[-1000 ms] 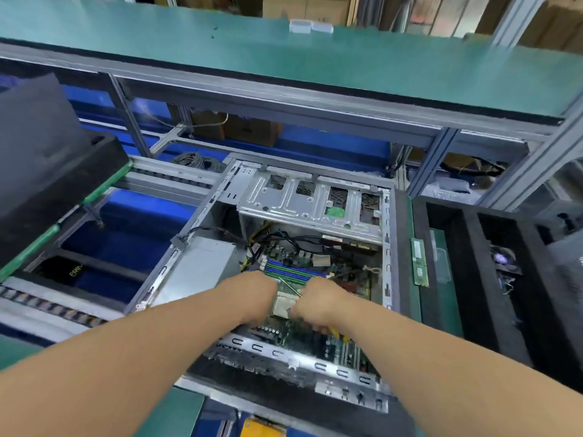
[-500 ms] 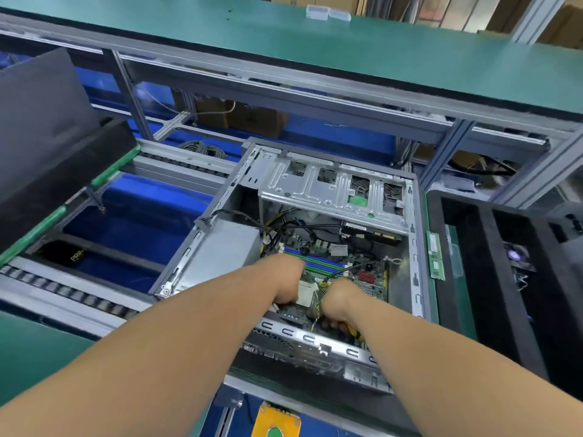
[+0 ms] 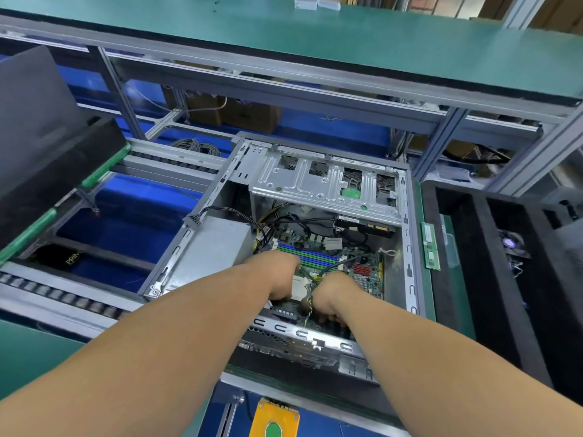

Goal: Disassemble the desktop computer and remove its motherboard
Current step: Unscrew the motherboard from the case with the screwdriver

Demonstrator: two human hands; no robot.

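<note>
The open desktop case (image 3: 408,247) lies on its side in the middle of the bench. Inside it sits the green motherboard (image 3: 369,275), with blue and green memory slots (image 3: 312,257) and a pale square processor socket (image 3: 299,283). My left hand (image 3: 279,279) is curled knuckles-up over the socket's left side, and its fingers are hidden. Close to its right, my right hand (image 3: 334,296) is fisted low on the board's near edge, shut on a thin yellow-and-dark wire bundle (image 3: 307,309).
A grey power supply (image 3: 217,244) fills the case's left side and a metal drive cage (image 3: 321,181) spans its far end. A loose memory stick (image 3: 430,247) lies to the case's right. Black foam bins (image 3: 473,247) stand further right. A roller conveyor (image 3: 63,298) runs on the left.
Both hands have slid toward the near edge of the board, and the right fist has dropped lower. My head has shifted, so the case now sits further right in view.
</note>
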